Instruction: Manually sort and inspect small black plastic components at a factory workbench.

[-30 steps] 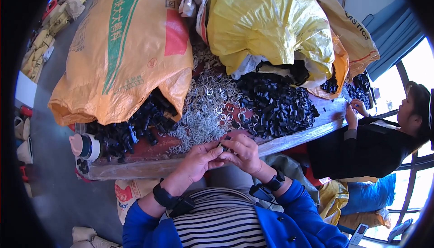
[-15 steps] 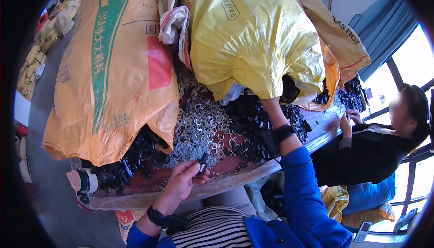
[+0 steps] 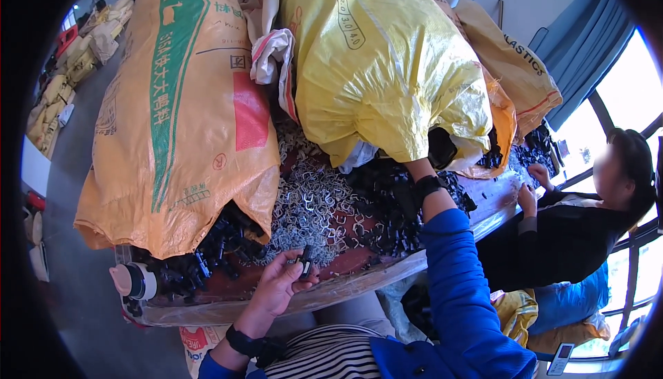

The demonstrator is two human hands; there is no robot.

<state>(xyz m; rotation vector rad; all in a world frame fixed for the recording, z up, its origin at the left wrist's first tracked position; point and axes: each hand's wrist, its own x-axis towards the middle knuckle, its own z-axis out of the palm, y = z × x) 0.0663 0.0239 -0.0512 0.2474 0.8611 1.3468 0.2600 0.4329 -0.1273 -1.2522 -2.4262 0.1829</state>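
Between the thumb and fingers of my left hand is a small black plastic part with a pale metallic bit on it, held upright over the front of the table. My right hand reaches into the mouth of a large yellow woven sack; its fingers are hidden inside. Below that sack lies a heap of black plastic parts. Small silvery U-shaped metal clips are spread over the table in the middle, just beyond my left hand.
A big orange woven sack lies on the left, black pieces spilling from its mouth. A white-and-pink lidded cup stands at the table's left corner. On the right, a person in dark clothing works at the table's far end.
My right hand has gone deeper into the yellow sack, its wristband now close to the opening. My left hand keeps the black part. The other person's hands have shifted slightly.
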